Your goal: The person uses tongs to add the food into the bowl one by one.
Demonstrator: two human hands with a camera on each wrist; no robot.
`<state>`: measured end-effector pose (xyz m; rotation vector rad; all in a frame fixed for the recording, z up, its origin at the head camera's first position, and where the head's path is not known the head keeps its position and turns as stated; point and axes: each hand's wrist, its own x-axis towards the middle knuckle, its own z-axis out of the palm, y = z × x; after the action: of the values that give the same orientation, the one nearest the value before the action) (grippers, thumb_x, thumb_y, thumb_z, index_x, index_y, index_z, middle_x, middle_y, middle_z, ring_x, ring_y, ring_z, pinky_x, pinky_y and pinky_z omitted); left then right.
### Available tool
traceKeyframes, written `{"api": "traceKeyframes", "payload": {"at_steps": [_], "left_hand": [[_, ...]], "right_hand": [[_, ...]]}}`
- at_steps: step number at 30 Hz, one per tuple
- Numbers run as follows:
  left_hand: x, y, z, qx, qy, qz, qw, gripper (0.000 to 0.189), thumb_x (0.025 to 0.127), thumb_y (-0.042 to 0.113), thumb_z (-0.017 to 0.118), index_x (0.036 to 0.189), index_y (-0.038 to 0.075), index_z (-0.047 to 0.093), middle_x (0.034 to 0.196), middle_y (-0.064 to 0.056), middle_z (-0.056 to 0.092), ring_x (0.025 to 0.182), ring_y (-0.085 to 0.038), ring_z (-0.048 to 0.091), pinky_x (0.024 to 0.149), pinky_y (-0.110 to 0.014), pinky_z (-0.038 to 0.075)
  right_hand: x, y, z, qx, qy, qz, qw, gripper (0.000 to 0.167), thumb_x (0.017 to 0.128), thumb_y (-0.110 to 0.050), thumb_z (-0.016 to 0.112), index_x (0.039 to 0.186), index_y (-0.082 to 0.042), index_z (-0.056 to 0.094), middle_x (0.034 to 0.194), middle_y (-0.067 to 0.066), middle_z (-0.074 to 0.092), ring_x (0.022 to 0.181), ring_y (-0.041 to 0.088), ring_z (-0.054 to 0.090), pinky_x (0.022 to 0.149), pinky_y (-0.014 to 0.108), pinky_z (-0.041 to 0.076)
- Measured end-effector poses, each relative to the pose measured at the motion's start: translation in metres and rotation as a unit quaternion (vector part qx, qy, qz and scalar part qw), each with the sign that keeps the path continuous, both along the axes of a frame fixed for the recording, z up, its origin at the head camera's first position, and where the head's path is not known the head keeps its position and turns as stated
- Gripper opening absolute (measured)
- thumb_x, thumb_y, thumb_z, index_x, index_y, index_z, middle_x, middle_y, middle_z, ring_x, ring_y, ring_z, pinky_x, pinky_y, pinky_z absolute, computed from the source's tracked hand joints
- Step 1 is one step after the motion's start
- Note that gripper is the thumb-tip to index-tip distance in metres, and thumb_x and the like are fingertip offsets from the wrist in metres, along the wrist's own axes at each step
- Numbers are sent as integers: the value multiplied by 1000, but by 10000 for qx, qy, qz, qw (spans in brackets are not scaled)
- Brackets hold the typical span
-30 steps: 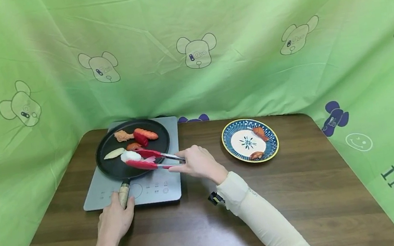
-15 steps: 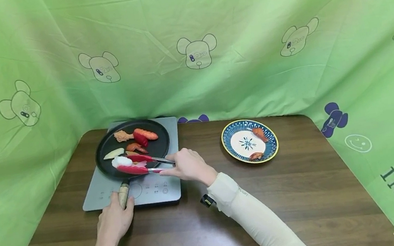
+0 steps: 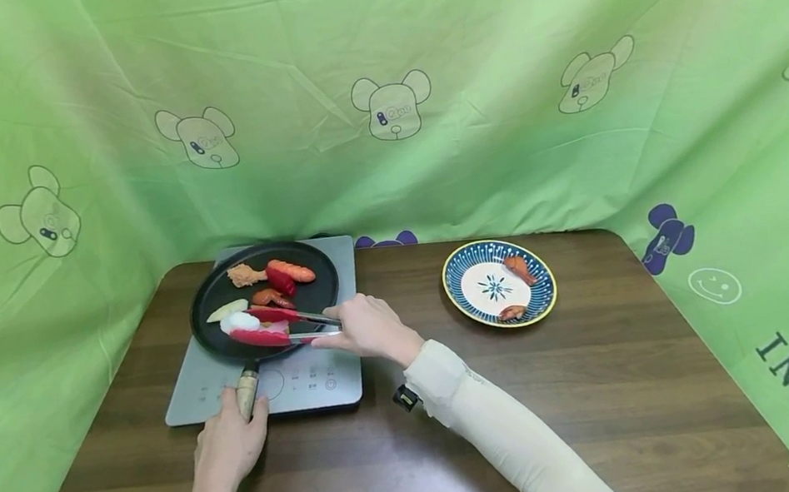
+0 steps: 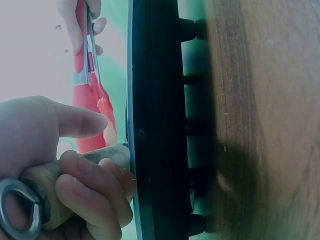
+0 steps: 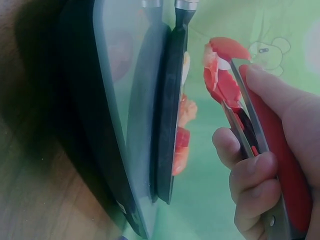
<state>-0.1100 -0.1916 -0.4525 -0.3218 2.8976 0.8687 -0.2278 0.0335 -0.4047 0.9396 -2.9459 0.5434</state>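
My left hand (image 3: pixel 227 444) grips the handle (image 3: pixel 247 393) of a black frying pan (image 3: pixel 226 343), fingers curled round it. My right hand (image 3: pixel 376 328) holds red-tipped metal tongs (image 5: pixel 280 160). A white and pink piece of food (image 3: pixel 242 321) sits between the tong tips over the pan's lower left part. The right wrist view shows the tips raised off the pan surface. In the pan lie a pale wedge (image 3: pixel 226 311), a reddish-brown piece (image 3: pixel 271 298), a drumstick-like piece (image 3: pixel 244 275), a dark red piece (image 3: pixel 281 279) and an orange-red ridged piece (image 3: pixel 294 271).
The pan stands on a grey induction cooker (image 3: pixel 192 396) at the left of the wooden table (image 3: pixel 507 398). A blue-patterned plate (image 3: pixel 475 278) to the right bears two brown-red pieces (image 3: pixel 519 269). Green cloth (image 3: pixel 503 155) closes off the back and sides.
My right hand and the tongs have moved left with the white and pink piece, uncovering more of the reddish-brown piece. The left hand stays on the handle.
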Motion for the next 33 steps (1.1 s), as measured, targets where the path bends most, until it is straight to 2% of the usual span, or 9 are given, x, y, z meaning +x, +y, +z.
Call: {"api": "traceKeyframes", "payload": {"at_steps": [8, 14, 19, 26, 33], "left_hand": [[0, 0, 1, 7, 16, -25, 10000, 58, 95, 42, 45, 125, -6, 32, 74, -18, 49, 56, -28, 47, 47, -39, 36], [0, 0, 3, -2, -7, 4, 10000, 58, 95, 42, 46, 125, -6, 32, 74, -17, 49, 57, -29, 47, 48, -39, 36], [0, -1, 2, -35, -51, -24, 10000, 57, 96, 39, 44, 127, -6, 31, 75, -18, 50, 58, -29, 48, 49, -39, 36], [0, -1, 1, -142, 66, -74, 9998, 52, 98, 33, 41, 131, -7, 30, 83, -27, 55, 62, -33, 52, 52, -43, 38], [0, 0, 2, -100, -34, -18, 9999, 54, 98, 34, 39, 132, -7, 29, 83, -25, 55, 62, -31, 51, 51, -41, 37]], "right_hand": [[-3, -5, 4, 128, -119, -194, 9997, 58, 83, -59, 61, 123, -18, 65, 95, 1, 69, 60, 11, 53, 50, 26, 39], [-6, -10, 3, 123, -104, -176, 9997, 55, 82, -58, 63, 121, -18, 66, 93, 0, 69, 57, 12, 52, 48, 26, 39], [-7, -14, 3, 141, -107, -199, 9996, 58, 81, -59, 63, 123, -19, 65, 102, 3, 69, 59, 12, 54, 48, 26, 40], [-8, -18, 1, 211, -47, -229, 9995, 59, 81, -61, 62, 123, -20, 65, 108, 4, 68, 65, 12, 59, 53, 27, 44], [-10, -20, 2, 153, -196, -316, 9992, 59, 81, -60, 62, 124, -19, 64, 111, 3, 67, 74, 13, 61, 58, 29, 47]]}}
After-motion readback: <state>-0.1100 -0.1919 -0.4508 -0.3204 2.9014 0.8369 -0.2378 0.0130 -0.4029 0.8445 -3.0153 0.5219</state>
